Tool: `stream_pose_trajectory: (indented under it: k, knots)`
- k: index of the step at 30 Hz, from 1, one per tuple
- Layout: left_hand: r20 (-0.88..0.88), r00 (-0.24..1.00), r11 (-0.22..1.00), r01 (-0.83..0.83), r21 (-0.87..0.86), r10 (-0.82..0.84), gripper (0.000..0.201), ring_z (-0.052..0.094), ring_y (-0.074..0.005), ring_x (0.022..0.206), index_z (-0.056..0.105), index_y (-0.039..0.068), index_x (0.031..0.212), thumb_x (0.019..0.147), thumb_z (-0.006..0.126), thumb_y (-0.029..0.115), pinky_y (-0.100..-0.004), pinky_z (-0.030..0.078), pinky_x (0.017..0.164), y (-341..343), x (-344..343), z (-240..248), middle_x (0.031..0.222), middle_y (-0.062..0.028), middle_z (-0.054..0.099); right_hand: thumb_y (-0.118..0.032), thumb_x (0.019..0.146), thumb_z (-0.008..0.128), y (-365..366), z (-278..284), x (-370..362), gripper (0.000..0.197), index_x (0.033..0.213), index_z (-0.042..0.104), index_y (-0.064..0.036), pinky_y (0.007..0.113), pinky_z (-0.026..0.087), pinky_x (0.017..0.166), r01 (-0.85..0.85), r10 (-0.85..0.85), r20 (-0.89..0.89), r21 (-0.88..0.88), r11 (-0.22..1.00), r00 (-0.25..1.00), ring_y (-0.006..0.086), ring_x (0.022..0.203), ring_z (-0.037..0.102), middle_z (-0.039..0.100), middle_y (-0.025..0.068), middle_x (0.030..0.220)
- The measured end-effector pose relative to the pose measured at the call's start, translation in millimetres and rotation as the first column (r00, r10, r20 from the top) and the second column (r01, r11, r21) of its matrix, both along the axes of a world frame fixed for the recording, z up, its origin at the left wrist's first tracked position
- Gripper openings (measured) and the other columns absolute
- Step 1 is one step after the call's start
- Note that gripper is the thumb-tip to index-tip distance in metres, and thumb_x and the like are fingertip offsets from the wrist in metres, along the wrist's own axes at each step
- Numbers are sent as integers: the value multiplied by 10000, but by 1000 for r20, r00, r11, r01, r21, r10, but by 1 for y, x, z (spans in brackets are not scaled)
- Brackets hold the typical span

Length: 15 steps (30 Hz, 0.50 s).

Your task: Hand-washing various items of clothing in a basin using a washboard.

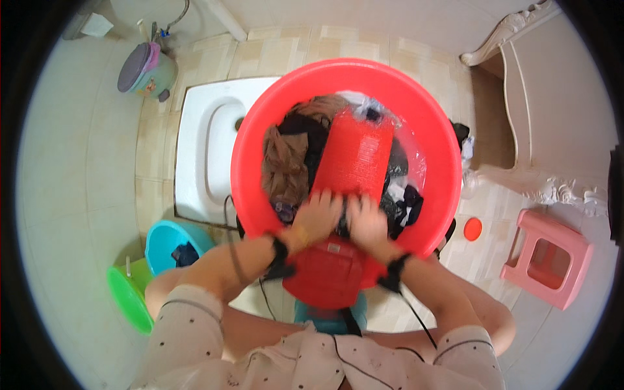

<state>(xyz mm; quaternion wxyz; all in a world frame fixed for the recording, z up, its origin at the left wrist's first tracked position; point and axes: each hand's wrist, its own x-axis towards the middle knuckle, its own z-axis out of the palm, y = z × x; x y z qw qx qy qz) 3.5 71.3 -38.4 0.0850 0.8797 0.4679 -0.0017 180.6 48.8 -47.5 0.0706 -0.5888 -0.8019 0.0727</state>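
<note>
A red washboard (356, 153) slopes out of a large red basin (250, 162), its far end in sudsy water. Side by side on its nearer part, my left hand (318, 218) and my right hand (366, 221) are closed on a dark cloth (342, 226), most of which they cover. The right hand is slightly blurred. Brown garments (286, 166) bunch up left of the board. White and dark garments (406, 201) lie in the water to its right. Each of my wrists has a black band.
A white squat toilet (195, 156) adjoins the basin on the left. Blue (156, 240) and green (123, 299) basins stand near my left leg. On the right are a pink stool (562, 260) and a small red lid (473, 229). A lidded bin (153, 71) stands far left.
</note>
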Motion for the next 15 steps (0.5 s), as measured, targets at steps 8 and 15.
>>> stream_pose_trajectory:
  k: [8, 15]
  knots:
    - [372, 925, 989, 20, 144, -73, 336, 565, -309, 908, 558, 101, 1216, 953, 537, 309, -383, 491, 845, 72, -4, 12, 1049, -114, 581, -304, 954, 552, 62, 23, 34, 283, 1118, 591, -76, 456, 530, 768, 14, -2, -226, 52, 999, 974, 322, 1055, 577, 589, 152, 1096]
    - [109, 971, 930, -166, -329, 212, 321, 524, -315, 1044, 586, 150, 1200, 958, 522, 351, -469, 425, 899, 71, 22, 34, 1097, -139, 556, -495, 948, 496, 78, 31, 25, 444, 1082, 684, -116, 516, 443, 910, 464, -476, 12, -242, 852, 880, 369, 1034, 603, 682, 179, 995]
